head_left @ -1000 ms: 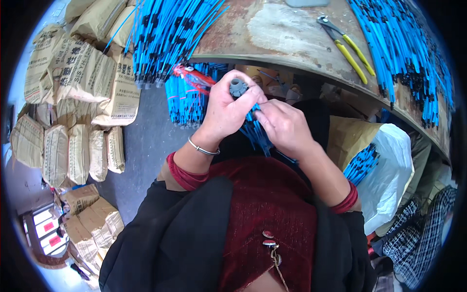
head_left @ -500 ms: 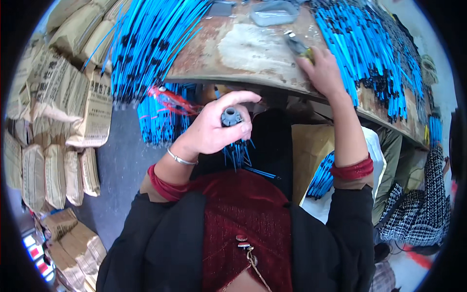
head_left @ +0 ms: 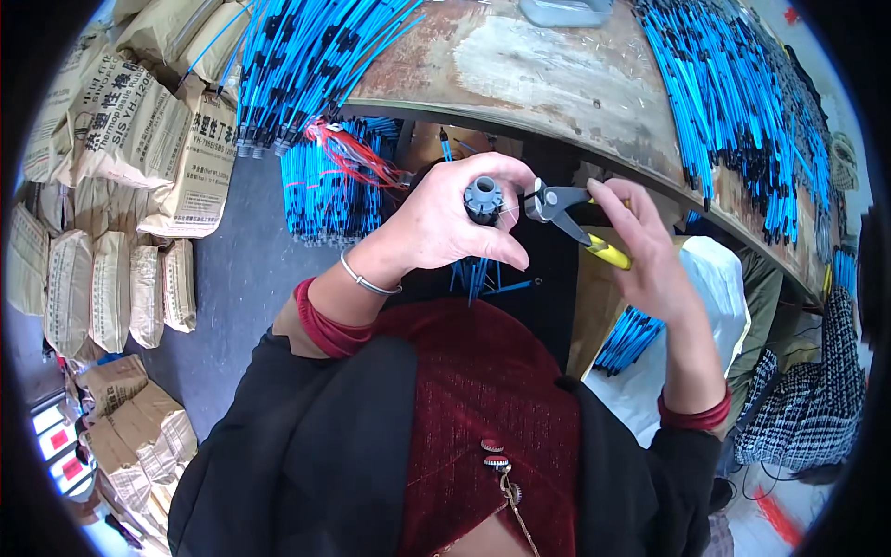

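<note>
My left hand [head_left: 444,212] is curled round an upright dark grey plastic piece [head_left: 484,197], round with a hollow top and notched rim. Below that hand, thin blue rods with dark ends [head_left: 473,277] hang down; whether they join the grey piece is hidden. My right hand [head_left: 650,246] grips pliers [head_left: 555,206] with dark metal jaws and yellow handles. The handles are spread apart, and the jaws point left, close beside the grey piece by my left fingers. Whether the jaws touch anything cannot be made out.
A worn wooden table [head_left: 418,79] spans the far side, with a clear plastic tray [head_left: 566,11] and piles of blue rods [head_left: 733,121] on it. Bundled blue rods [head_left: 329,190] with red ties [head_left: 348,153] stand below its edge. Paper sacks [head_left: 130,121] stack at left; a white sack [head_left: 710,278] sits right.
My right hand has brought the pliers from the tabletop down and left to the grey piece. My left hand still holds that piece, now a little further right in view.
</note>
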A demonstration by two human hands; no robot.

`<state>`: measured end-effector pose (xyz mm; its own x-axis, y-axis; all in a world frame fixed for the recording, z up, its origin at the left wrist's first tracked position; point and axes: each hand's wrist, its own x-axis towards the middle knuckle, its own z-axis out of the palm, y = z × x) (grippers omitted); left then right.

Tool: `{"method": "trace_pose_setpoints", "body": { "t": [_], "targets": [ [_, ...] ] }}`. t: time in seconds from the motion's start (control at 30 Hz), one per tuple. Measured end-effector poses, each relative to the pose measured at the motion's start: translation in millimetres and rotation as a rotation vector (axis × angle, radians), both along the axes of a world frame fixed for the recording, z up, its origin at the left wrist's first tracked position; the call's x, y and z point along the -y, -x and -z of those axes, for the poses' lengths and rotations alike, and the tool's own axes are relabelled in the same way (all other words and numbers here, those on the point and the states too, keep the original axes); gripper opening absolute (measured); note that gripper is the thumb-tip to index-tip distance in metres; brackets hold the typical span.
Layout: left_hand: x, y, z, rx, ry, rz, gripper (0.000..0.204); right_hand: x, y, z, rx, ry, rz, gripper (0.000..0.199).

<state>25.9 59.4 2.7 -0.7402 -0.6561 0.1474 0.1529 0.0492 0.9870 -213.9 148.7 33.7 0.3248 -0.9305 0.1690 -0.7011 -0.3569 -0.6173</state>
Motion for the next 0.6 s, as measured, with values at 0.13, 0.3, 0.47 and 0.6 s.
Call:
{"method": "trace_pose_setpoints", "body": {
  "t": [0.13, 0.3, 0.47, 0.6],
  "targets": [
    [-5, 4, -9, 0.072, 0.015, -0.032, 0.059, 5, 2, -20, -0.192, 0.096, -0.055, 0.073],
    [-9, 8, -12, 0.159, 0.123, -0.074, 0.059, 5, 3, -46, -0.393, 0.113, -0.11, 0.068],
    [-6, 7, -18, 0.236, 0.103, -0.027, 0.065, -1, 5, -49, -0.486, 0.059, -0.128, 0.069],
    [-4, 7, -9, 0.072, 0.02, 0.049, 0.063, -2, 10, -35, -0.266, 0.033, -0.054, 0.071]
  ]
}}
